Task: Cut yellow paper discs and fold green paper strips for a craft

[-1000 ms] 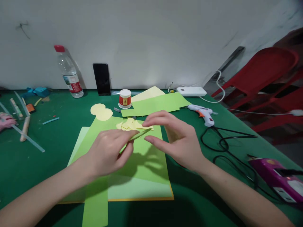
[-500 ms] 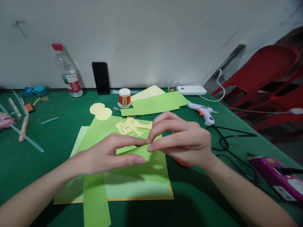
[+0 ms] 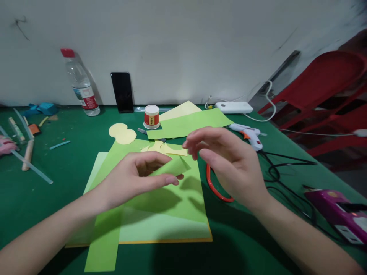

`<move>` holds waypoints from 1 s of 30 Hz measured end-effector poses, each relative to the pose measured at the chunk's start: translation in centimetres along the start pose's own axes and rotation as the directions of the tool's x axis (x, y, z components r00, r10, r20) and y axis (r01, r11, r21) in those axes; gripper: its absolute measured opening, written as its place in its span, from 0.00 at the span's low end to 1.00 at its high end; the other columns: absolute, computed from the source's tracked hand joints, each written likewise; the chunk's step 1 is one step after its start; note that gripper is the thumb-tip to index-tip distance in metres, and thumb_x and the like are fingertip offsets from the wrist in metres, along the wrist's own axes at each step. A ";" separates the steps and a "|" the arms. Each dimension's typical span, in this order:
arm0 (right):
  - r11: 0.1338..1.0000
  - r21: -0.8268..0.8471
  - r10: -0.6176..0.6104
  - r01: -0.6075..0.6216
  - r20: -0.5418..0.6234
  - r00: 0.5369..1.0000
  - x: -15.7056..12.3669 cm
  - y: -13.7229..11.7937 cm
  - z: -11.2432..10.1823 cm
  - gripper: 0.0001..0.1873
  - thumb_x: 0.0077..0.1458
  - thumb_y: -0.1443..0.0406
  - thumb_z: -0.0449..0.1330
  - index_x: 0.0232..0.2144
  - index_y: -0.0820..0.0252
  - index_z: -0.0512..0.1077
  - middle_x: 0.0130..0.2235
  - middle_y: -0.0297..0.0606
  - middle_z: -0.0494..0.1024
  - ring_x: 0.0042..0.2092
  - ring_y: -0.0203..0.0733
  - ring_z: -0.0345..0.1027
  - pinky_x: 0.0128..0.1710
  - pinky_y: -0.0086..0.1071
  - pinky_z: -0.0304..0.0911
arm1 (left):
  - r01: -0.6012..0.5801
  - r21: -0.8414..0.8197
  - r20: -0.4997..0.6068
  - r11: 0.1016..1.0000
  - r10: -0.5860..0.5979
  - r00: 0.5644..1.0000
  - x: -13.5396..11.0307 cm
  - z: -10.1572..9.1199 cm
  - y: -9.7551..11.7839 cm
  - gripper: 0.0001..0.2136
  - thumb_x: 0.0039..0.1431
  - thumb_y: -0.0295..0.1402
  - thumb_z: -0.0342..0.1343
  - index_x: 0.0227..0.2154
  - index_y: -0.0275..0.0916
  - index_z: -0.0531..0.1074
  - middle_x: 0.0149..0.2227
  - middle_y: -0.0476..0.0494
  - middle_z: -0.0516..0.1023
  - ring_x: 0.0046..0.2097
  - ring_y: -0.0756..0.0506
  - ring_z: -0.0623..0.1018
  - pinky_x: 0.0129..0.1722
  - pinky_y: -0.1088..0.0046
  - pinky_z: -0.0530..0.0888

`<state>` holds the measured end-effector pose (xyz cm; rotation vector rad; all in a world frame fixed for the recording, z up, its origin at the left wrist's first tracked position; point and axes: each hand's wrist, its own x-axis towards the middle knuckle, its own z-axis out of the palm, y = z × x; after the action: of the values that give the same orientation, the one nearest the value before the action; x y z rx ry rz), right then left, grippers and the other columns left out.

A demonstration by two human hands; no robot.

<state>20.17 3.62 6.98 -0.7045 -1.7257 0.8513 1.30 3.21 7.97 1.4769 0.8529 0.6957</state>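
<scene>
My left hand (image 3: 134, 175) grips a curled piece of green paper (image 3: 173, 166) between thumb and fingers, above the middle of the work area. To its right my right hand (image 3: 229, 160) is raised, fingers bent and apart from the thumb, holding nothing. Under both lie green paper sheets (image 3: 160, 206) on a pale green pad (image 3: 172, 231) with a yellow edge. A long green strip (image 3: 103, 248) hangs over the pad's near edge below my left forearm. Yellow paper scraps (image 3: 157, 146) lie just behind my left hand, and two yellow paper circles (image 3: 126, 136) overlap farther left.
Red-handled scissors (image 3: 212, 183) lie partly under my right hand. A glue gun (image 3: 248, 133) with black cable and a purple device (image 3: 338, 214) are at right. Along the wall stand a bottle (image 3: 86, 95), a phone (image 3: 122, 91) and a small red-and-white tub (image 3: 151, 117).
My right hand has let go of the green paper and moved up and right, its fingers opening. My left hand now holds the paper alone, curled. The strip's near end shifted left.
</scene>
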 end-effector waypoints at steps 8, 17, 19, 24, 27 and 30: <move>0.990 -0.142 0.006 -0.003 0.020 1.000 -0.8 -1.2 1.3 0.06 0.48 0.72 0.59 0.27 0.56 0.66 0.30 0.33 0.70 0.31 0.36 0.62 0.27 0.31 0.60 | -0.215 0.293 -0.211 0.931 0.283 0.936 -0.8 0.9 0.6 0.04 0.49 0.24 0.59 0.25 0.39 0.72 0.25 0.56 0.75 0.26 0.56 0.72 0.23 0.86 0.68; 0.992 -0.004 0.129 -0.129 0.002 0.992 -1.0 -1.5 1.6 0.07 0.47 0.73 0.57 0.24 0.56 0.67 0.27 0.33 0.71 0.29 0.36 0.65 0.24 0.30 0.62 | -0.305 0.562 -0.192 0.769 0.480 0.856 -1.9 1.3 1.1 0.05 0.48 0.24 0.59 0.27 0.41 0.73 0.23 0.58 0.76 0.22 0.56 0.71 0.20 0.84 0.67; 0.990 0.022 0.142 -0.141 -0.003 0.990 -1.0 -1.5 1.9 0.07 0.47 0.73 0.57 0.25 0.56 0.68 0.27 0.34 0.72 0.29 0.36 0.66 0.23 0.30 0.62 | -0.299 0.573 -0.211 0.763 0.489 0.846 -1.8 1.2 1.1 0.05 0.48 0.25 0.59 0.26 0.42 0.73 0.21 0.59 0.75 0.19 0.56 0.70 0.17 0.84 0.66; 0.992 0.033 0.126 -0.124 -0.052 0.991 -1.2 -1.5 2.2 0.08 0.46 0.74 0.58 0.25 0.56 0.69 0.28 0.34 0.74 0.27 0.34 0.66 0.22 0.28 0.63 | -0.278 0.538 -0.232 0.795 0.457 0.859 -1.8 1.2 1.1 0.04 0.48 0.25 0.60 0.24 0.41 0.74 0.21 0.59 0.76 0.20 0.57 0.71 0.18 0.85 0.67; 0.992 0.013 0.129 -0.129 -0.076 0.989 -1.3 -1.7 2.2 0.08 0.45 0.74 0.58 0.24 0.56 0.69 0.27 0.34 0.74 0.26 0.34 0.65 0.20 0.28 0.62 | -0.272 0.524 -0.246 0.807 0.450 0.859 -1.8 1.4 1.2 0.04 0.47 0.25 0.60 0.25 0.41 0.74 0.22 0.59 0.77 0.20 0.56 0.71 0.18 0.85 0.67; 0.992 -0.006 0.126 -0.127 -0.092 0.988 -1.3 -1.8 2.2 0.08 0.45 0.74 0.58 0.23 0.56 0.69 0.26 0.33 0.74 0.25 0.34 0.65 0.19 0.28 0.62 | -0.268 0.500 -0.253 0.824 0.435 0.864 -1.8 1.5 1.2 0.04 0.47 0.25 0.60 0.24 0.41 0.74 0.22 0.58 0.77 0.20 0.55 0.72 0.18 0.84 0.69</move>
<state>18.32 1.13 7.27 -0.8559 -1.6189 0.8828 1.68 0.91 9.16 2.0004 1.0764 1.1323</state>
